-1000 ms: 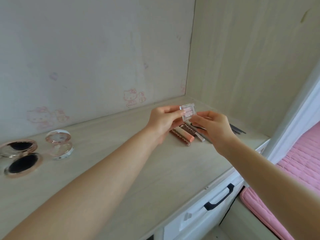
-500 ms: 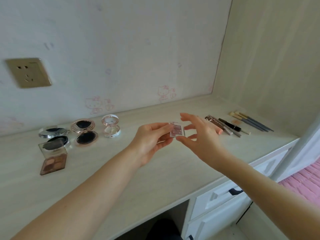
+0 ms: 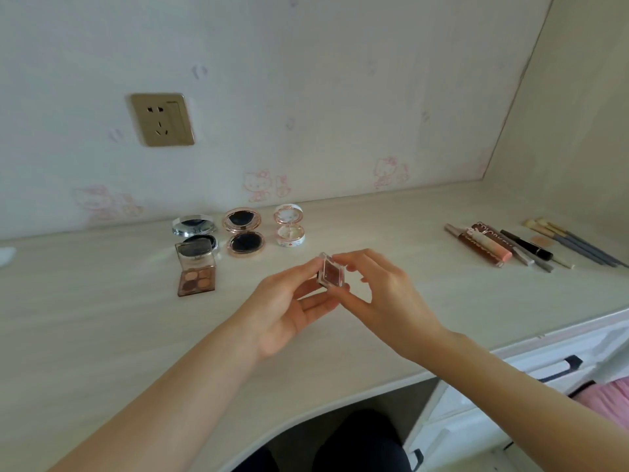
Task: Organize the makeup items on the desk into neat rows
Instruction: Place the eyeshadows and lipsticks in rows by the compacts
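We pinch the small eyeshadow case (image 3: 332, 274) between left hand (image 3: 289, 306) and right hand (image 3: 381, 294), best set just right of the quad palette (image 3: 196, 274), edges squared.

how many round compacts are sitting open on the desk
3, in a row near the wall: a silver round compact on the left, a rose-gold round compact in the middle, and a small white-and-pink round compact on the right. None looks hidden.

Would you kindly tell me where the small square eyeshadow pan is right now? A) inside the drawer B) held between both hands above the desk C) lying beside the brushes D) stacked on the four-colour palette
B: the small square eyeshadow pan is pinched between the left hand and right hand, above the desk.
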Demonstrator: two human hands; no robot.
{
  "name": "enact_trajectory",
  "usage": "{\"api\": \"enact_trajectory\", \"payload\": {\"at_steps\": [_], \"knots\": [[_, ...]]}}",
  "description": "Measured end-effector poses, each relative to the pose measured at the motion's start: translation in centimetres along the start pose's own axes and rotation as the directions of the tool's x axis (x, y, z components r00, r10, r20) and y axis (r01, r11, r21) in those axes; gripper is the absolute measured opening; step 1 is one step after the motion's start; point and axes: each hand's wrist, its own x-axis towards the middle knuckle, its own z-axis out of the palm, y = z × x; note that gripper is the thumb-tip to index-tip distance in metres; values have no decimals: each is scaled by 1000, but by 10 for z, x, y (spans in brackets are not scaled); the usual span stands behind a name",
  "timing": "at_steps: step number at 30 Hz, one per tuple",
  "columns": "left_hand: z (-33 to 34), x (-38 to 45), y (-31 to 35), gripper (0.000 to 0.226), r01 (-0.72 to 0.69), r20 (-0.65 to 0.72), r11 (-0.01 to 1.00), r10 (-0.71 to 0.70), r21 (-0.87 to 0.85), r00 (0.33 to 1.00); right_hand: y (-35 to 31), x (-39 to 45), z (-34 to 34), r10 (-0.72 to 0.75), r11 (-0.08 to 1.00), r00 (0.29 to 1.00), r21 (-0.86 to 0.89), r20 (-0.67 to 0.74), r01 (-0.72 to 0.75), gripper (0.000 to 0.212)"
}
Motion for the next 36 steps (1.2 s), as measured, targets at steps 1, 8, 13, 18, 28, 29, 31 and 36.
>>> {"api": "enact_trajectory", "payload": {"at_steps": [1,8,13,18,28,29,31,36], "knots": [[-4,-4,0,28,4,-1,1000,-5,-25,1000,-5,0,4,-5,1000,1000,5,3,5,39],[-30,-18,-2,29,-60,-52,995,56,-78,997,-28,8,25,-94,995,994,-14,62,95,38],[-42,-19,-7,28,-71,-72,988,62,-134,995,-30,12,33,-115,993,988,-4,105,116,39],[-50,-19,-9,27,-70,-72,992,62,-108,995,-27,14,36,-108,993,985,65,135,100,38],[-58,-18,-7,28,-92,-89,991,83,-96,993,-24,21,28,-123,977,974,195,188,86,36],[-58,-18,-7,30,-91,-90,990,81,-106,993,-23,22,27,-116,977,976,197,182,79,34],[-58,-17,-7,34,-90,-90,988,80,-125,993,-20,26,27,-116,981,981,172,157,88,29],[-60,-16,-4,36,-109,-82,983,98,-147,992,-18,40,35,-129,985,985,126,116,115,25]]}}
